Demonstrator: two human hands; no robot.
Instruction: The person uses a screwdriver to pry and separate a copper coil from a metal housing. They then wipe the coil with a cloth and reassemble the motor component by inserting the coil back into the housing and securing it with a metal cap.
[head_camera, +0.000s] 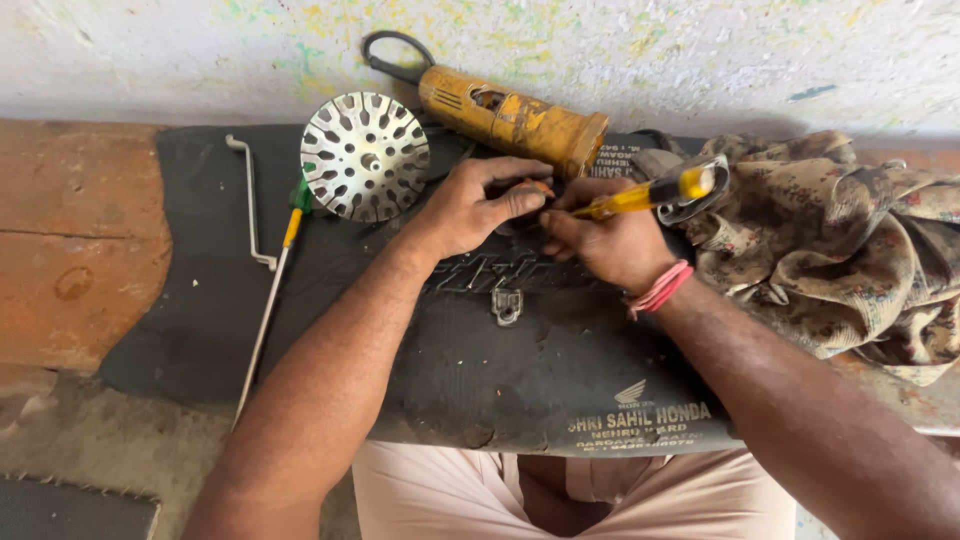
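My left hand (478, 205) is curled tight around a small part (527, 192), pinning it on the black mat (200, 330) over my lap. My right hand (600, 245) grips a yellow screwdriver (640, 195), tip at the part. To do this well I'd keep the left firm and the driver in line with the part. Fingers hide most of the part, so I can't tell what it is. Just beyond my hands lie a slotted disc (364, 156) and a yellow grinder body (510, 118); cloth (840, 240) sits to the right
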